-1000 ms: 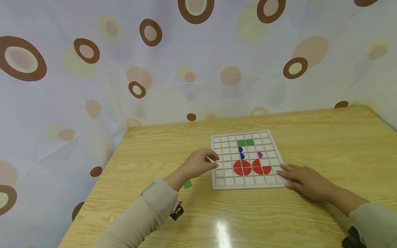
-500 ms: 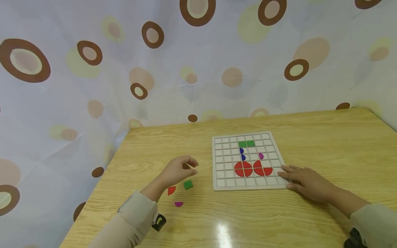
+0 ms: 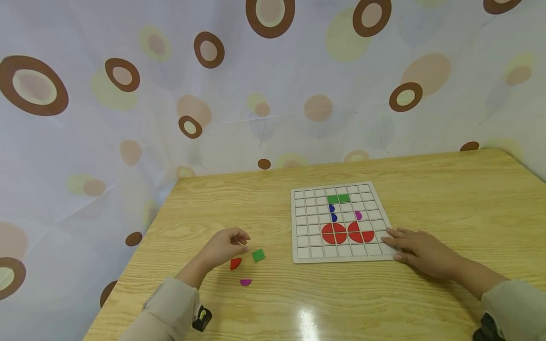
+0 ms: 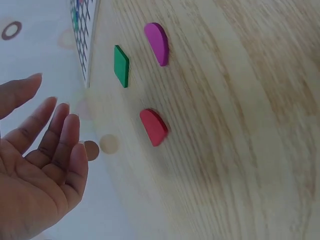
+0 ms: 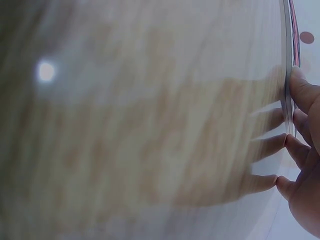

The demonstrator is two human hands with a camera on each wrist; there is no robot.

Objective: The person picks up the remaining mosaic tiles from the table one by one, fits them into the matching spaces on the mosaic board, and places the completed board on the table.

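My left hand point(image 3: 224, 247) hovers over the table's left part with loosely bent fingers and nothing between them. In the left wrist view that hand point(image 4: 45, 165) is apart from the loose pieces. Below it lie a red quarter-circle piece point(image 3: 235, 263), a green square piece point(image 3: 258, 255) and a purple half-circle piece point(image 3: 245, 282). My right hand point(image 3: 426, 253) rests with extended fingers on the right edge of a white grid board point(image 3: 310, 253). Set in the board are green squares point(image 3: 338, 199), blue half circles point(image 3: 333, 213), a purple half circle point(image 3: 358, 215) and red quarter circles point(image 3: 334, 233).
The wooden table point(image 3: 362, 298) reaches back to a wall covering point(image 3: 273, 128) printed with brown and peach ovals. Dark wrist-worn devices show at both sleeves, one point(image 3: 202, 318) at the left cuff.
My left hand has moved left and toward me from beside the board's left edge to the loose pieces, uncovering the red one. The right hand has stayed on the board.
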